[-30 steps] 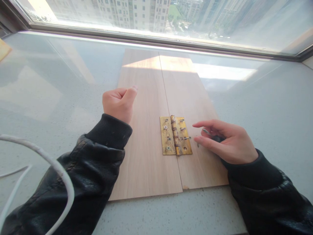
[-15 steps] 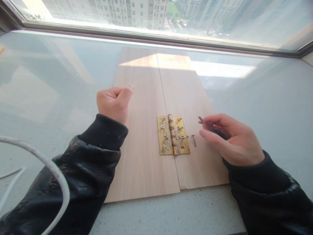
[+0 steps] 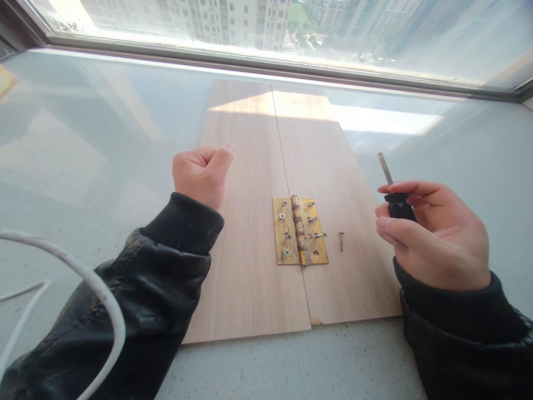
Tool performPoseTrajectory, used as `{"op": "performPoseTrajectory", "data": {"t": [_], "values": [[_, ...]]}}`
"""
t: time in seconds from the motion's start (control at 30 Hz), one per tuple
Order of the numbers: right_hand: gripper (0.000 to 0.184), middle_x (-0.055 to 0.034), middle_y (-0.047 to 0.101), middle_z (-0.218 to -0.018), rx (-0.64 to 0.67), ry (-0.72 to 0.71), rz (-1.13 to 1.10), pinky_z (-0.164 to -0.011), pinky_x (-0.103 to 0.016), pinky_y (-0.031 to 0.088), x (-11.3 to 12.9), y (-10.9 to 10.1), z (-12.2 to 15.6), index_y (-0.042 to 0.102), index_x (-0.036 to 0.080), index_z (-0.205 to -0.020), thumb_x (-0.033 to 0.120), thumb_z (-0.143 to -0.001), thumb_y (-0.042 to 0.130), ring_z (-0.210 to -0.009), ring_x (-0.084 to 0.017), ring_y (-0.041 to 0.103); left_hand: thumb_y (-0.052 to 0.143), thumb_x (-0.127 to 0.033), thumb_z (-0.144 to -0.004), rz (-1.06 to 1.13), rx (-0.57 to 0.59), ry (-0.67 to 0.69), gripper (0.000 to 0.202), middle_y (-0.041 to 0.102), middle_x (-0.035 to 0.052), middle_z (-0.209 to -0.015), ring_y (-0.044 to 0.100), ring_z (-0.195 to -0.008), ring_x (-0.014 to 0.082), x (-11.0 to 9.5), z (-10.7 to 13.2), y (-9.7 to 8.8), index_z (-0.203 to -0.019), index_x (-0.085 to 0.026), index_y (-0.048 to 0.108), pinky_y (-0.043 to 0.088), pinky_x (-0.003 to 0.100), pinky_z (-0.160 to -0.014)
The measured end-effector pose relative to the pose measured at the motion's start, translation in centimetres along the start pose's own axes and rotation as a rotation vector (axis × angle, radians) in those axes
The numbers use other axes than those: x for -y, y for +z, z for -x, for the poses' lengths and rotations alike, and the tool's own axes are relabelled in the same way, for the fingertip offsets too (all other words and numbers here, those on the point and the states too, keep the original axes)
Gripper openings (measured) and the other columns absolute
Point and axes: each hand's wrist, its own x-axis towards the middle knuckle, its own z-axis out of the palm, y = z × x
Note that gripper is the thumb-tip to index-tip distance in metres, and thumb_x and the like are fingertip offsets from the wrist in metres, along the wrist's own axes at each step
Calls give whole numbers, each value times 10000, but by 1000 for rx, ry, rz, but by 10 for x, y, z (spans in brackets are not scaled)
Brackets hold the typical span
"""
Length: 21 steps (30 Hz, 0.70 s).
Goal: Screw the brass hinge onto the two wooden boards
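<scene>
In my right hand (image 3: 441, 233) is a short screwdriver (image 3: 400, 206), its black handle gripped between thumb and fingers and its metal shaft pointing up and away. My left hand (image 3: 202, 173) is closed in a fist above the left wooden board (image 3: 245, 289); whatever may be inside it is hidden. A worn brass hinge (image 3: 297, 230) lies open across the seam with the right wooden board (image 3: 353, 283). Screw heads sit in its left leaf, while several screws stand tilted in the right leaf, whose lowest hole has no screw. Beside that leaf lies a loose screw (image 3: 342, 241).
A white cable (image 3: 110, 311) loops over my left sleeve at the lower left. The boards rest on a speckled pale sill (image 3: 266, 366), with a window frame (image 3: 250, 64) along its far side. The right board's near corner by the seam is chipped.
My right hand has moved right, away from the hinge, and the screwdriver now points more upright. The loose screw has shifted slightly right of the hinge. My left hand stays a fist.
</scene>
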Motion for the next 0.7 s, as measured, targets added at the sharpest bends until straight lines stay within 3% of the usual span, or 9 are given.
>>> {"op": "performPoseTrajectory", "data": {"t": [0.1, 0.2, 0.27, 0.37, 0.43, 0.57, 0.7], "values": [[456, -51, 645, -879, 102, -7, -84, -474, -283, 432, -2, -1, -1, 666, 211, -1033, 71, -601, 719, -641, -141, 578, 629, -225, -776, 15, -9, 14, 538, 220, -60, -345, 198, -315, 52, -1, 0, 1, -349, -191, 305, 78, 281, -368], [379, -114, 707, -972, 27, -17, -75, -374, -308, 403, 8, 7, 5, 646, 193, -1023, 127, -656, 711, -503, -156, 585, 628, -240, -781, -8, 23, 3, 541, 225, -59, -345, 207, -315, 50, 0, -1, 0, -349, -190, 305, 88, 277, -368], [236, -90, 728, -800, -55, 9, -77, -319, -304, 355, 16, 13, 10, 636, 184, -949, 177, -716, 669, -388, -155, 542, 627, -241, -782, -11, 25, 0, 539, 225, -59, -350, 212, -318, 51, 0, -1, 0, -357, -191, 300, 94, 275, -368], [20, 5, 586, -472, -171, 6, -83, -269, -274, 263, 20, 16, 13, 628, 190, -744, 206, -734, 627, -294, -133, 442, 630, -238, -765, 10, -3, 7, 529, 223, -60, -348, 203, -318, 51, -1, 0, 1, -354, -195, 300, 84, 280, -369], [55, 37, 486, -397, -202, -64, -102, -272, -259, 235, 17, 13, 12, 622, 191, -648, 184, -683, 663, -287, -109, 387, 629, -244, -761, 10, -3, 12, 527, 222, -61, -343, 198, -317, 51, -1, 0, 1, -348, -197, 304, 80, 282, -369], [136, 16, 547, -471, -67, -166, -194, -352, -292, 277, 8, 7, 13, 697, 205, -724, 140, -607, 722, -373, -129, 442, 623, -245, -776, -17, 25, 6, 537, 220, -59, -347, 207, -322, 49, -1, -1, -1, -349, -194, 301, 101, 273, -361], [206, -35, 632, -653, -50, -117, -139, -450, -324, 343, 7, 9, 21, 755, 240, -818, 168, -625, 771, -584, -184, 575, 622, -244, -798, -34, 55, 4, 553, 213, -55, -365, 218, -328, 50, 1, -2, -3, -367, -184, 282, 119, 259, -353]]}}
